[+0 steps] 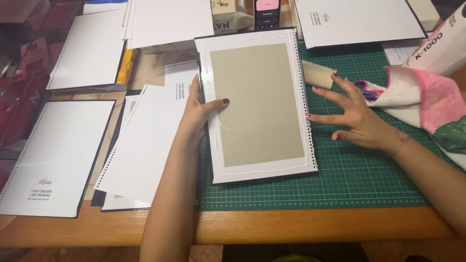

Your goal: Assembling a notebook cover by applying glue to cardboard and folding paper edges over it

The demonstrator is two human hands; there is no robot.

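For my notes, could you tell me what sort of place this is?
Probably a home craft or bookbinding desk: a green cutting mat, a glued cover with greyboard, and stacks of punched sheets on a wooden table.

Green cutting mat [369, 179] on wooden table [291, 228], grid lines showing. Pink-and-white cloth [417, 99] bunched at the mat's right edge, a cardboard roll [318, 74] just beside it, a white bottle [439, 46] at the far right corner. White punched covers [58, 155] spread over the table's left side, more at the top [359, 19]; a phone [267, 13] stands upright at the back.
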